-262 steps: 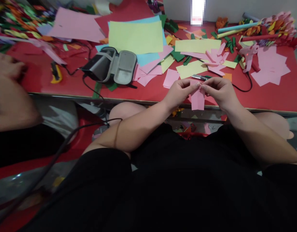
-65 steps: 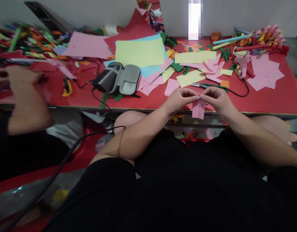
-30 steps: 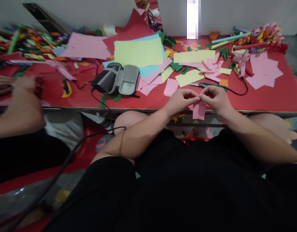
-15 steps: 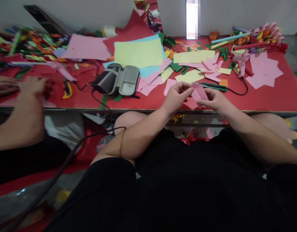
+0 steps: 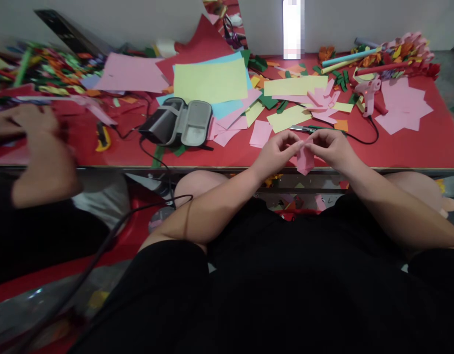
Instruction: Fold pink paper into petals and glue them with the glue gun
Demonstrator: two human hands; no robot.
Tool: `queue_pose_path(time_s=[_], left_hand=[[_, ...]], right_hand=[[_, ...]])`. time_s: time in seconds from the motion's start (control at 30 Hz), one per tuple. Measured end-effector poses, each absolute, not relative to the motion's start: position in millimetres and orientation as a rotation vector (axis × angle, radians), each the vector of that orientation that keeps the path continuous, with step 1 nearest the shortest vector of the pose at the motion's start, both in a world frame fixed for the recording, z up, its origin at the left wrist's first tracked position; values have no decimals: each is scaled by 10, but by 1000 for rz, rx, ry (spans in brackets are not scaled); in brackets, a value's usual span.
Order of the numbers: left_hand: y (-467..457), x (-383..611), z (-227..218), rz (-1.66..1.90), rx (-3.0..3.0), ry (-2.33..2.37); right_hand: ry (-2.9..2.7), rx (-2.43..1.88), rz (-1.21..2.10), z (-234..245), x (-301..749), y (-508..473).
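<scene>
A small piece of pink paper [image 5: 305, 161] hangs from my fingertips at the front edge of the red table. My left hand [image 5: 280, 152] pinches its top from the left, and my right hand [image 5: 330, 147] pinches it from the right. The paper looks bent or folded where the fingertips meet. Just behind my hands lies a utility knife [image 5: 302, 129], its green handle partly hidden by my right hand. Loose pink paper pieces [image 5: 260, 133] rest on the table left of my hands.
A pink glue gun [image 5: 370, 93] stands at the right beside a pink paper star [image 5: 404, 105]. An open grey case [image 5: 197, 123] and a yellow cutter [image 5: 103, 136] lie leftward. Yellow sheets [image 5: 212, 81] are behind. A co-worker's hands [image 5: 35, 120] work at far left; a black cable [image 5: 138, 204] crosses beside me.
My hands have drawn together at the top of the pink paper, which now hangs down between them, lower and nearer me. The co-worker's arm at left has shifted.
</scene>
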State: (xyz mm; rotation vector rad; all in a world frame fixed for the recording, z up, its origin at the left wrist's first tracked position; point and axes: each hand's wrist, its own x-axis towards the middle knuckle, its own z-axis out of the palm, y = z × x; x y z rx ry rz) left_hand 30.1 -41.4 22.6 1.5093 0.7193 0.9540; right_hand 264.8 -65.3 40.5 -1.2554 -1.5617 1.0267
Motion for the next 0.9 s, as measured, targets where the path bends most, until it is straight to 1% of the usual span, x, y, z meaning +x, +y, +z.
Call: queue_pose_path(time_s=[0.07, 0.2, 0.43, 0.73, 0.83, 0.9], left_hand=[[-393, 293, 239, 1023, 1514, 756], [-377, 291, 241, 1040, 1529, 813], [-361, 278, 267, 1089, 1550, 827], [-364, 255, 349, 915, 1391, 787], [-364, 266, 329, 885, 1362, 724], [-356, 272, 299, 885, 1352, 686]], right_hand=[[-1585, -1266, 1018, 409, 2643, -662], [-1566, -1261, 1028, 380, 2615, -659], [-1479, -1253, 1156, 373, 2548, -687], [-1558, -1209, 1012, 446, 2542, -718], [-1583, -1212, 934, 439, 2531, -727], [-1567, -1217, 944, 437, 2519, -739]])
